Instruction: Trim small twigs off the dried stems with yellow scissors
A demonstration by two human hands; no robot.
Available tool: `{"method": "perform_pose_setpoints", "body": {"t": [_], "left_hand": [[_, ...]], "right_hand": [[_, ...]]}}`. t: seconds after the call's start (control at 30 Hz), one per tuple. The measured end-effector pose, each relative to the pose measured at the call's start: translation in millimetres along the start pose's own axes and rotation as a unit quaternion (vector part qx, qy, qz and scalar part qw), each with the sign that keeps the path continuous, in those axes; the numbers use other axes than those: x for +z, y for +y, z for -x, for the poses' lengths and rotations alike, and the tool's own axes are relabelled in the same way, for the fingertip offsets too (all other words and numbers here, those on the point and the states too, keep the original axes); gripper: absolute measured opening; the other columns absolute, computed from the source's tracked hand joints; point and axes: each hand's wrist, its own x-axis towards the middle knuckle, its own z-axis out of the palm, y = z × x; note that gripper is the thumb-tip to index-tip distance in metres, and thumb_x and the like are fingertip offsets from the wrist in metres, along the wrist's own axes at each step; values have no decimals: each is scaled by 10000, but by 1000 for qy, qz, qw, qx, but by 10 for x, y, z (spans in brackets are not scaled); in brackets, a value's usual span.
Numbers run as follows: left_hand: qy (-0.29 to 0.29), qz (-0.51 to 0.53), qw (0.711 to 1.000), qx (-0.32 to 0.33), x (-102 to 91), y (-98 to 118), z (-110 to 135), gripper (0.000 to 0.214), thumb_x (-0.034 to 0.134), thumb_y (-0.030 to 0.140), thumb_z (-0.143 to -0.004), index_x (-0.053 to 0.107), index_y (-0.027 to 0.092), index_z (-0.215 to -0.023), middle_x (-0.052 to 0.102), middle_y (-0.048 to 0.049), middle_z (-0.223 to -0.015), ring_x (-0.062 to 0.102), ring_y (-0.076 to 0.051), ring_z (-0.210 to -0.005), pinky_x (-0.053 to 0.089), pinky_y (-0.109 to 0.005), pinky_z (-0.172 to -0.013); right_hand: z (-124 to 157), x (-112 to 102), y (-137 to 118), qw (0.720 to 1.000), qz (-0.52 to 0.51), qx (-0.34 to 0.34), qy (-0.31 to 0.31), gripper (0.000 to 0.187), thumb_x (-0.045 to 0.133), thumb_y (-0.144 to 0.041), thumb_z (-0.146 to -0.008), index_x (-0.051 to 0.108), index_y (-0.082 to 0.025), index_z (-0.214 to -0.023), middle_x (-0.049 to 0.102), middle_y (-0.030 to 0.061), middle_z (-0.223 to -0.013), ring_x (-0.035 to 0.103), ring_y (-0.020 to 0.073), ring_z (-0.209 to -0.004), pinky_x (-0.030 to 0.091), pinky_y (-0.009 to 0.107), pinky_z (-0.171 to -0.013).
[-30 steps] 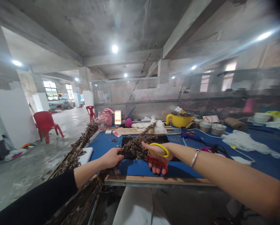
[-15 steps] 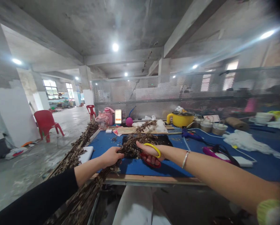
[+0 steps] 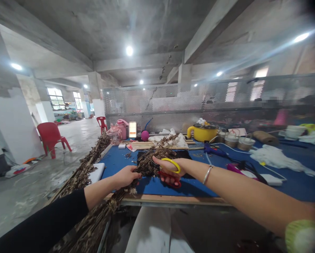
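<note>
My left hand (image 3: 126,176) is closed on dried brown plant stems (image 3: 149,162) near the table's front edge. Their leafy tops stretch away to the right over a black mat (image 3: 183,159). In my right hand (image 3: 173,169) is a pair of scissors (image 3: 176,165), its yellow loop around the thumb and its red loop around the fingers. The blades are hidden by the hand and the leaves. More dried stems (image 3: 104,214) hang past the front edge below my left hand.
A long pile of dried stems (image 3: 86,165) lies along the left edge, beside a white board (image 3: 97,173). Behind the mat are wooden sticks (image 3: 141,144) and a yellow pot (image 3: 203,134). A blue glue gun (image 3: 212,149), cables and white gloves (image 3: 281,158) lie to the right.
The view has shifted slightly. Both hands keep nearly the same place, still gripping the stems and the scissors.
</note>
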Motion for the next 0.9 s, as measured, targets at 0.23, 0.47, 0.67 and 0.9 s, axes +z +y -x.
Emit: {"method": "perform_pose_setpoints", "body": {"t": [0.23, 0.47, 0.67, 0.9], "left_hand": [[26, -10, 1000, 3, -3, 24, -32, 182, 487, 295, -662, 530, 139, -746, 502, 18, -555, 417, -87, -473, 314, -198, -461], [27, -14, 1000, 0, -22, -12, -28, 174, 482, 296, -655, 512, 142, -728, 493, 19, -549, 400, -86, -460, 288, -200, -439], [23, -30, 999, 11, -8, -60, -30, 190, 498, 306, -649, 529, 139, -735, 497, 17, -554, 404, -84, -463, 298, -197, -444], [7, -18, 1000, 3, 16, -7, 24, 211, 492, 325, -659, 528, 146, -763, 523, 12, -565, 413, -83, -451, 302, -194, -433]], "right_hand": [[-53, 103, 33, 995, -57, -25, 80, 711, 40, -869, -520, 286, -202, -500, 225, -62, -361, 190, 47, -270, 209, 186, -272], [-152, 171, 72, 980, -72, -71, 171, 649, 203, -834, -591, 349, -205, -529, 221, -71, -342, 215, 60, -267, 212, 201, -265], [-178, 159, 112, 976, -66, -95, 185, 616, 292, -812, -594, 387, -205, -543, 270, -55, -335, 283, 80, -276, 243, 215, -268], [-8, 40, -10, 999, -19, -10, 25, 747, 91, -878, -501, 405, -202, -537, 309, -36, -367, 299, 84, -284, 294, 237, -267]]}}
